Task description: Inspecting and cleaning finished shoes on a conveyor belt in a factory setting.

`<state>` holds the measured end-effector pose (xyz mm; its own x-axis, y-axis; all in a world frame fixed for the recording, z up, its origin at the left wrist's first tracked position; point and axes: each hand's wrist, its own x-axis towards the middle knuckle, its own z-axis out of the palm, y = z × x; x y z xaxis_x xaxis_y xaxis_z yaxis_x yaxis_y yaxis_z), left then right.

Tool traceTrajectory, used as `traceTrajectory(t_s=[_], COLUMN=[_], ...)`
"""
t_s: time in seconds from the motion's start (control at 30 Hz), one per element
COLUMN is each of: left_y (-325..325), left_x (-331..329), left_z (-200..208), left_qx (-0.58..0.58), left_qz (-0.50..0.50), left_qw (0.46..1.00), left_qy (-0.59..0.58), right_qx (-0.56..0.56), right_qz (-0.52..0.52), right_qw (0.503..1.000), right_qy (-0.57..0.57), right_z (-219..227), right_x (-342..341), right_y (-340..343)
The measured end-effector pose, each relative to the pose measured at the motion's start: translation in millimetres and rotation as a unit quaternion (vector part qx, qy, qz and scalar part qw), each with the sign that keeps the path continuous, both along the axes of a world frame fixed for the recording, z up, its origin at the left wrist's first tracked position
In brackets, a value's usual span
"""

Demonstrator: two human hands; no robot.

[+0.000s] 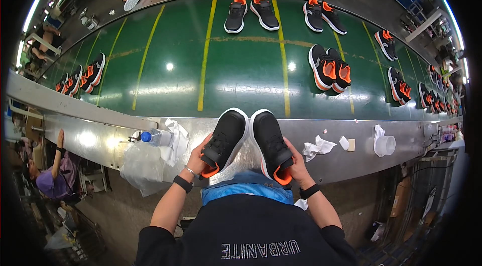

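I hold one black sneaker in each hand, above the metal ledge in front of me. My left hand [199, 156] grips the left sneaker [227, 135] round its heel and outer side. My right hand [296, 161] is closed on the heel of the right sneaker [267, 136]. Both shoes have white soles and orange linings, and their toes point away from me, nearly touching each other. The fingers are partly hidden behind the shoes.
Beyond the ledge [241, 160] runs a green conveyor belt [170, 65] with yellow lines, carrying several similar sneakers [329, 68]. A blue-capped bottle [156, 137] and white cloths [319, 147] lie on the ledge, with a plastic cup [385, 145]. People work across the belt and at left.
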<state>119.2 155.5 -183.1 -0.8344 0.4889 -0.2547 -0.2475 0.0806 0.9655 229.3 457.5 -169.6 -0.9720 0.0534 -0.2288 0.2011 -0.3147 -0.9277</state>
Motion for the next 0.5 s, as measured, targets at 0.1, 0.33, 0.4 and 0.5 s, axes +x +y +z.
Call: traceTrajectory(t_s=[0.1,0.33,0.4,0.5], left_y=[-7,-14,-15,-15], left_x=[-1,-1,-2,-1], left_z=[3,7,9,14], left_qx=[-0.029,-0.116,-0.118,-0.130], left_qz=[-0.001,0.009,0.003,-0.003], left_qw=[1.000,0.986,0.984,0.978], left_qy=[-0.009,0.119,0.130,0.162], right_qx=[0.049,0.216,0.224,0.260], right_qz=[0.002,0.007,0.003,-0.012], right_qw=[0.999,0.973,0.971,0.960], right_qy=[0.000,0.077,0.082,0.100], right_z=[-1,-12,-11,-4], right_x=[2,6,6,5], right_y=[1,7,7,4])
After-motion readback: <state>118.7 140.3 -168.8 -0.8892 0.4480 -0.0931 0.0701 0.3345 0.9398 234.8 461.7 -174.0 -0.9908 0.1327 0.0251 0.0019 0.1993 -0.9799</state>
